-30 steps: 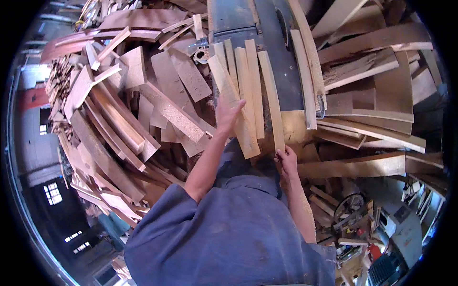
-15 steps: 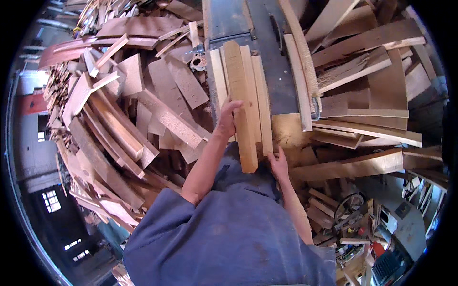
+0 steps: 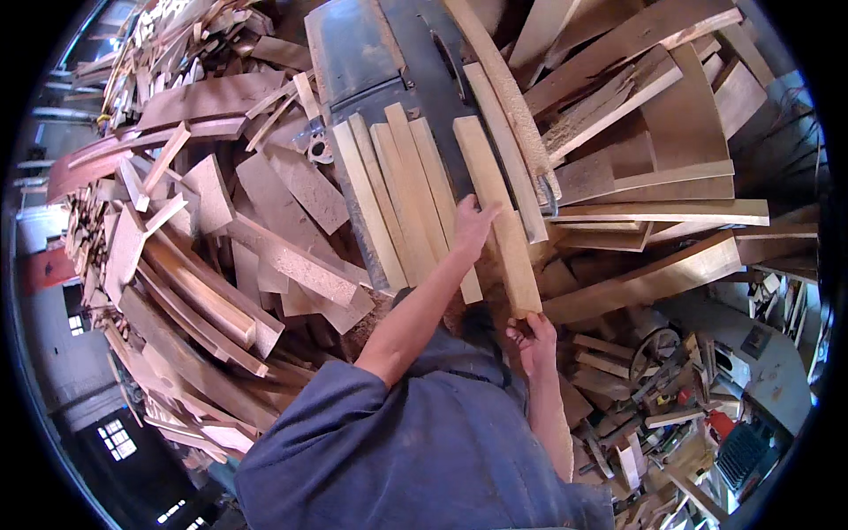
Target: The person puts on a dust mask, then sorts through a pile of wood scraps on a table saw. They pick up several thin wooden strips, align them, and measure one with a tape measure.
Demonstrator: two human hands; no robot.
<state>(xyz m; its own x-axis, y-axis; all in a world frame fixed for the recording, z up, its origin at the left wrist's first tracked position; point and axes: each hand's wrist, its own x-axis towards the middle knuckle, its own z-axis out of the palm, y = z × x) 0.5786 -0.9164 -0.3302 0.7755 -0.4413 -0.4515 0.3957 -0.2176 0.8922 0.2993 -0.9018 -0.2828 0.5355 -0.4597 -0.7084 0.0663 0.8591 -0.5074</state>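
A long pale wooden slat (image 3: 495, 190) lies lengthwise on the grey metal saw table (image 3: 367, 57), set a little to the right of several similar slats (image 3: 397, 199) lying side by side. My left hand (image 3: 473, 228) grips this slat at its middle, fingers over its left edge. My right hand (image 3: 533, 340) holds the slat's near end from below. A curved wooden strip (image 3: 512, 115) lies just right of the slat, along the dark slot in the table.
Heaps of wood offcuts and curved boards (image 3: 203, 256) crowd the left side. Larger planks (image 3: 654, 212) stack up on the right. Tools and small parts (image 3: 671, 397) litter the floor at lower right. A blue sleeve and shirt fill the lower middle.
The slat has been drawn out of the row and shifted right, away from the other slats. Both hands moved right with it, the right hand now at its near end.
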